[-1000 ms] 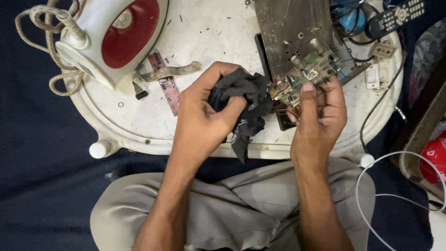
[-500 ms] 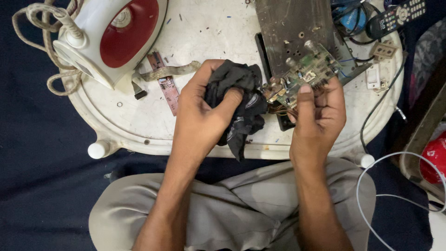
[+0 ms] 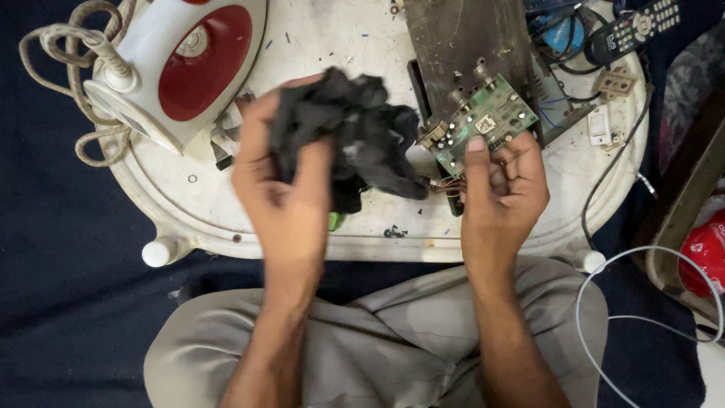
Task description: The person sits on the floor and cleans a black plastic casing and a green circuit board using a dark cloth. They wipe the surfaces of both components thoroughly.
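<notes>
Over the white tray [image 3: 226, 227], my left hand [image 3: 291, 189] grips a crumpled black rag [image 3: 355, 136], lifted clear of the green circuit board [image 3: 483, 121] pinched in my right hand [image 3: 502, 189]. Grime shows on the metal chassis [image 3: 464, 45]; wiping looks unfinished.
</notes>
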